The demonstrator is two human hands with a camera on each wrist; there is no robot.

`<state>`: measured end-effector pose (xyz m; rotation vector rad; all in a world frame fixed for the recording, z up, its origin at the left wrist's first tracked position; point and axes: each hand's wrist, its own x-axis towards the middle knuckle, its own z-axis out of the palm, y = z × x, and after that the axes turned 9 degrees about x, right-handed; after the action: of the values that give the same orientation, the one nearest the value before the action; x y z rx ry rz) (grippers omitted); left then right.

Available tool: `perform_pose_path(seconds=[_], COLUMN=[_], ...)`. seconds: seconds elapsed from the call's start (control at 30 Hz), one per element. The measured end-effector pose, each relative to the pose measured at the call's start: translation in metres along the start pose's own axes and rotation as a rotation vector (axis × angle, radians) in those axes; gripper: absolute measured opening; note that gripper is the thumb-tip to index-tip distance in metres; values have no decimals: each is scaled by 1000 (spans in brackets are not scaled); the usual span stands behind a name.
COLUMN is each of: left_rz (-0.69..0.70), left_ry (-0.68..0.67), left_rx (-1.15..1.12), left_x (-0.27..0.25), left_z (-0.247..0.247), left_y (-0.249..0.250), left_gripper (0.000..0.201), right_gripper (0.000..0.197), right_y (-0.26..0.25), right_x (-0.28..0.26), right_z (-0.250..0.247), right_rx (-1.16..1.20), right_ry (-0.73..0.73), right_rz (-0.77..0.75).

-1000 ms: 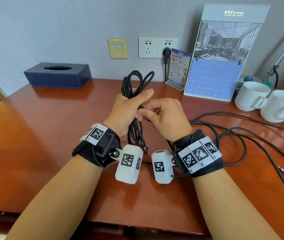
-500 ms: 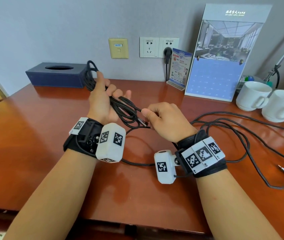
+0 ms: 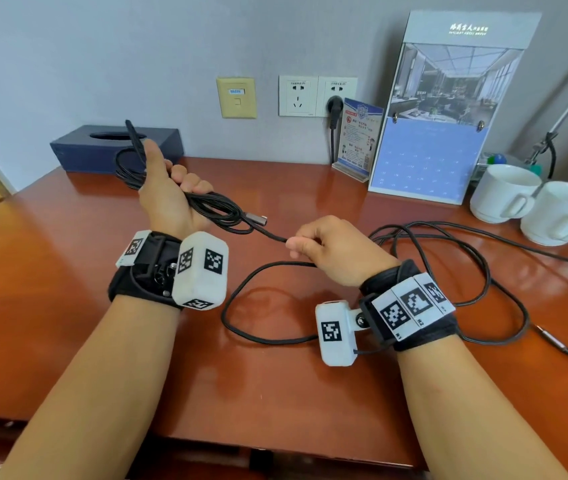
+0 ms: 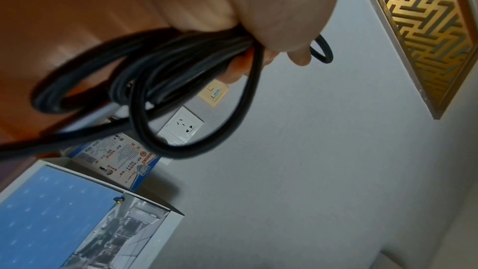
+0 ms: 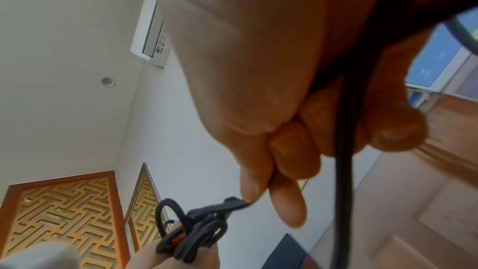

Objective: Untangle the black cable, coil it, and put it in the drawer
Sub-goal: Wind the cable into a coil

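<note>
The left hand [image 3: 168, 199] grips the coiled black cable [image 3: 213, 211]; its free strand runs rightward to the right hand [image 3: 339, 252], fingers pinching it.

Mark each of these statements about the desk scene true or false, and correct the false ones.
1. The left hand grips a bundle of black cable. True.
2. The right hand lies flat and open on the reddish wooden desk. False: it pinches a strand of the cable above the desk.
3. Two white ceramic cups stand at the desk's right. True.
4. The dark blue tissue box sits beside the cups. False: it is at the far left, against the wall.
5. All the cable is coiled. False: loose loops lie on the desk.
</note>
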<state>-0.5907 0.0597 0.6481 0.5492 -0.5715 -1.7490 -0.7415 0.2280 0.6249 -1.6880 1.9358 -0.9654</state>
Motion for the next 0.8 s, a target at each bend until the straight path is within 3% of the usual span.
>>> perform_pose_path(seconds=[0.1, 0.27, 0.33, 0.53, 0.8], left_rz=[-23, -403, -465, -396, -156], left_ry=[-72, -492, -578, -625, -808], left_rx=[76, 300, 453, 854, 1231], left_x=[-5, -15, -23, -44, -57], left_z=[3, 8, 10, 18, 19], left_y=[-1, -10, -17, -31, -37], left_gripper=[42, 37, 32, 28, 35], right_gripper=[33, 32, 34, 35, 29], right_y=[0, -2, -5, -8, -13], right_x=[-1, -2, -4, -7, -11], right_z=[0, 0, -1, -3, -5], right_rx=[-6, -17, -40, 95, 317], right_ry=[-83, -63, -46, -28, -58], right_rz=[31, 3, 9, 120, 89])
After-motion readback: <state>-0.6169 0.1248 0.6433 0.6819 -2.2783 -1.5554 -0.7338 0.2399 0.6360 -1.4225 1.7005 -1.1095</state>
